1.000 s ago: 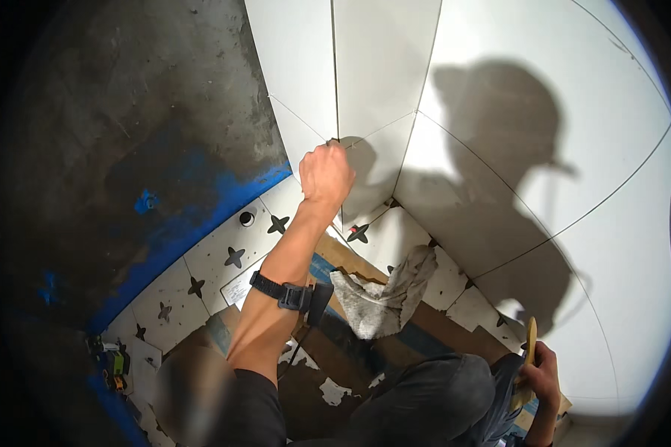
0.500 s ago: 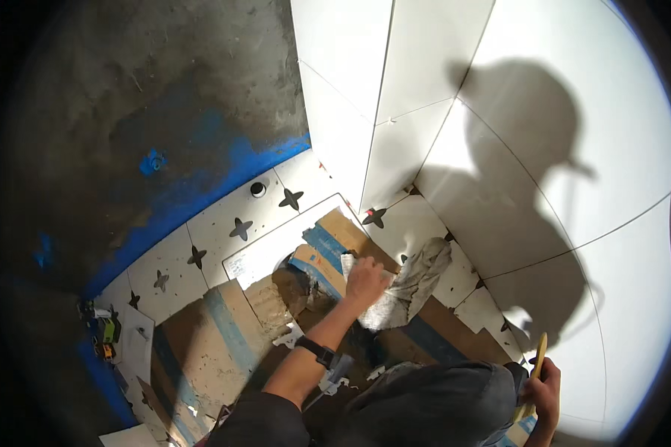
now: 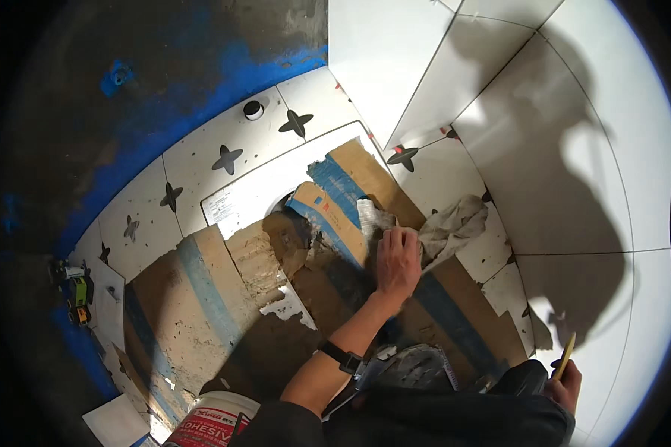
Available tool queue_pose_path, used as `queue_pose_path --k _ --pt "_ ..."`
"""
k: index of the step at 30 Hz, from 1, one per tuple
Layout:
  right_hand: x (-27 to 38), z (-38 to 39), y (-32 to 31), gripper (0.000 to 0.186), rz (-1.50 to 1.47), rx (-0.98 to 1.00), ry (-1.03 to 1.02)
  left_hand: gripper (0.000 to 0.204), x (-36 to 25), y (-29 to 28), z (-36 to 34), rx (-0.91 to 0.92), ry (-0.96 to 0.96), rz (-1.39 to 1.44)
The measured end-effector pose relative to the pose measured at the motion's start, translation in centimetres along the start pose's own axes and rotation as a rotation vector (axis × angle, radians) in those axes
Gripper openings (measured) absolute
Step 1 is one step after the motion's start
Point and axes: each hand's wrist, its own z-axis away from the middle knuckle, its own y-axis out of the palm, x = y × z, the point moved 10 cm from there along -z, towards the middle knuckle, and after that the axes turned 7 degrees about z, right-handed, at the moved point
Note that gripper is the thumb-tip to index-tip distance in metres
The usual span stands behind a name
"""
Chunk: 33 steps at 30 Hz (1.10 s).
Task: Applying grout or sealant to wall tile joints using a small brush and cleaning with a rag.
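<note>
Over the cardboard, my left hand (image 3: pixel 399 262) has its fingers curled on a crumpled grey-white rag (image 3: pixel 458 223). The rag spreads out to the right of the hand, and a pale piece shows left of the fingers, perhaps part of it. At the lower right, my right hand (image 3: pixel 566 389) is closed round a slim yellow handle (image 3: pixel 566 356), held upright beside my knee. Whatever is at the handle's lower end is hidden. Blue-striped cardboard sheets (image 3: pixel 201 313), torn and smeared with dried mortar, cover much of the floor beneath my left hand.
White floor tiles with dark star shapes (image 3: pixel 227 159) run along a blue-edged grey wall (image 3: pixel 224 45). Large white wall tiles (image 3: pixel 566 290) rise on the right. An adhesive bucket (image 3: pixel 218 417) stands at lower left, near a loose tile (image 3: pixel 116 422) and small green and orange tools (image 3: pixel 79 298).
The view has shifted, bringing the bucket and a loose tile into sight. My left hand has moved nearer my body, still on the rag. My right hand keeps the yellow handle.
</note>
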Motion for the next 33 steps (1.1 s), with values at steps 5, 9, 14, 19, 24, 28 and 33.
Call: queue_pose_path --k 5,9,14,19,24,28,33 --pt "3.6 -2.3 1.7 0.033 -0.045 -0.095 -0.161 0.011 2.4 -3.0 -1.2 -0.259 -0.109 0.161" --pt "9.0 -5.6 3.7 0.032 -0.13 -0.138 -0.346 0.01 5.5 -3.6 -2.5 -0.403 -0.262 0.189" --pt "19.7 -7.1 11.2 0.025 -0.181 0.003 -0.469 0.01 8.2 -4.9 -4.1 -0.558 -0.385 0.141" --pt "32.2 -5.8 20.4 0.022 -0.034 -0.101 -1.153 0.01 8.4 -2.0 -5.6 -0.395 -0.133 -0.229" --pt "38.7 -5.9 27.3 0.039 0.142 -0.263 -1.464 0.017 7.9 -0.6 -6.1 -0.351 -0.158 -0.211" --pt "41.6 -5.7 34.4 0.029 0.278 -0.416 -1.62 0.041 5.7 -2.1 -6.3 -0.397 -0.047 -0.145" --pt "45.1 -4.7 40.5 0.013 0.457 -0.554 -1.606 0.041 7.5 -1.3 -6.2 -0.299 -0.123 -0.099"
